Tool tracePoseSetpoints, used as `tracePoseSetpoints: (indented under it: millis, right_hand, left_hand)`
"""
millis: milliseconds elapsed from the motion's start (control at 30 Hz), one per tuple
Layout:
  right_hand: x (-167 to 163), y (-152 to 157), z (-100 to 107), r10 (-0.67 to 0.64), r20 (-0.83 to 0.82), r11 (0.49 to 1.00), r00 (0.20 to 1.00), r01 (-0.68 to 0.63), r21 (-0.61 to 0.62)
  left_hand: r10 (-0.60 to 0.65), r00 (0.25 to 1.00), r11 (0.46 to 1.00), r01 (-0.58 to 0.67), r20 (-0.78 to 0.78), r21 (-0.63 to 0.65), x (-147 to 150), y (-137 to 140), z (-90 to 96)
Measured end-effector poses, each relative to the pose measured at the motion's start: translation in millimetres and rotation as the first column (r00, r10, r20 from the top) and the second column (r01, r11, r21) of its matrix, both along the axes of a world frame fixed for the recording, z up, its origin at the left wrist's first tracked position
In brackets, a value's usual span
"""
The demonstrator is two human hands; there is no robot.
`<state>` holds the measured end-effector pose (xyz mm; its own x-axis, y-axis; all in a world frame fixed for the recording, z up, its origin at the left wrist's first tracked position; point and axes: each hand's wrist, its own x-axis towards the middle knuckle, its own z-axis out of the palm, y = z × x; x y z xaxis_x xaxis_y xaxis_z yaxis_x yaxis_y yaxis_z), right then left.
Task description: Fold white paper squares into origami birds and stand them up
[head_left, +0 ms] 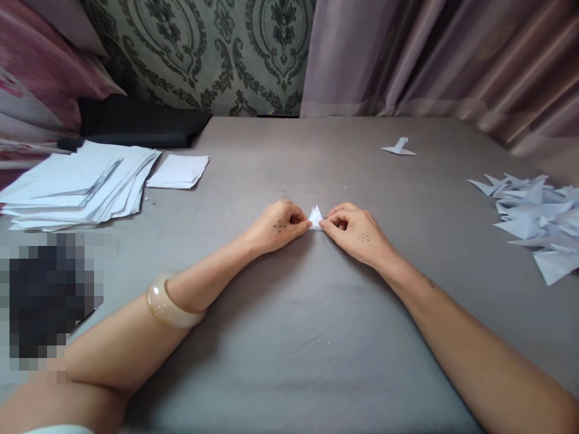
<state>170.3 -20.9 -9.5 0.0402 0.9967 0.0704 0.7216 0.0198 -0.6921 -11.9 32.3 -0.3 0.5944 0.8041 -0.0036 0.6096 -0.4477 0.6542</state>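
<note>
A small piece of folded white paper (316,218) with pointed tips is held between my two hands, just above the middle of the table. My left hand (281,226) pinches its left edge between thumb and fingers. On the opposite side, my right hand (355,232) pinches the right edge the same way. The points of the paper face away from me, and its outer edges are partly hidden by my fingertips. A pale bangle (165,304) circles my left forearm.
Stacked large white sheets (81,187) lie at the left, beside a smaller stack of white paper squares (178,171). Several folded paper figures (538,211) are piled at the right. One folded paper figure (398,148) rests at the back. Behind the left stacks lies black material (140,123).
</note>
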Motion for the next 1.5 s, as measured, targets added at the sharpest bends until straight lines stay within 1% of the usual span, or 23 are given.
tracePoseSetpoints:
  millis: [167,367,467,633,733,933,1067,1167,1333,1500]
  right_hand:
    - [-0.3,-0.6,0.7,0.009,0.010,1.000,1.000,-0.009,0.000]
    - [4.0,-0.1,1.2,0.060,-0.061,0.997,0.996,-0.063,-0.038]
    - [4.6,0.0,0.3,0.077,-0.067,0.996,0.995,-0.080,-0.040]
    - [3.4,-1.6,-2.2,0.085,-0.046,0.995,0.995,-0.087,-0.038]
    - [2.1,-4.2,-2.5,0.093,-0.032,0.995,0.995,-0.094,-0.027]
    - [-3.4,-9.9,-1.3,0.084,0.007,0.996,0.996,-0.084,0.022]
    - [-7.3,-10.7,0.3,0.070,0.074,0.997,0.995,-0.071,0.010]
    - [-9.4,-9.6,3.0,0.063,0.128,0.998,0.990,-0.060,-0.024]
    - [-8.4,-5.6,7.4,0.079,0.143,0.994,0.987,-0.067,-0.087]
    - [-5.7,-2.9,7.3,0.058,0.125,0.997,0.990,-0.053,-0.047]
  left_hand:
    - [-0.011,1.000,1.000,0.011,0.007,-0.010,-0.5,1.2,-1.0]
    - [-0.018,0.999,1.000,0.018,0.039,0.002,-1.8,1.2,-1.5]
    - [-0.014,0.999,1.000,0.014,0.035,0.005,-2.0,0.4,-0.2]
    - [-0.022,0.997,0.999,0.024,0.071,-0.023,-3.6,-2.5,1.6]
    - [-0.025,0.995,1.000,0.026,0.096,-0.015,-4.3,-4.6,0.7]
    - [-0.026,0.996,1.000,0.025,0.085,0.009,-3.8,-6.8,0.6]
    - [-0.021,0.997,1.000,0.021,0.081,0.007,-4.1,-6.6,1.5]
    - [-0.017,0.995,1.000,0.016,0.103,0.008,-4.7,-5.6,0.3]
    - [0.000,0.997,0.999,-0.002,0.083,0.032,-3.5,-5.0,-0.8]
    - [0.017,0.999,1.000,-0.018,0.052,0.023,-0.4,-5.5,2.5]
